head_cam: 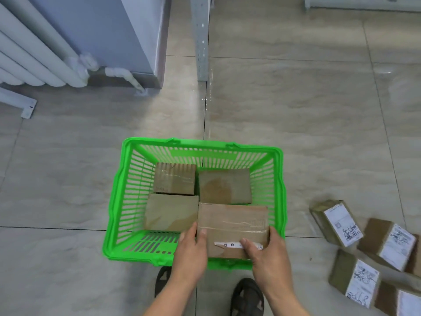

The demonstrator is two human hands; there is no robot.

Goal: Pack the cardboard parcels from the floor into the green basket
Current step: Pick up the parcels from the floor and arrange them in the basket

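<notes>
Footwear: dark sandals (248, 297) stood on the tiled floor (307, 133), just behind the basket's near rim.
Left hand: the left hand (191, 252) grasped the near-left corner of a taped cardboard parcel (232, 224), thumb on top, fingers along its left edge.
Right hand: the right hand (268, 252) gripped the same parcel at its near-right corner, thumb pressed on a white label strip.
Held parcel: it sat over the near-right part of the green basket (116, 201); whether it already rested on the basket floor was hard to judge from above.
Basket contents: three more parcels lay inside, one at far left (175, 179), one at far right (225, 188) and one at near left (170, 212), touching the held parcel's left edge.
Waiting parcels: a loose cluster of labelled cardboard parcels (366, 254) lay on the tiles to the right, well apart from the basket.
Background: a white radiator (34, 55) stood at upper left, a grey perforated metal upright (201, 37) beyond the basket.
</notes>
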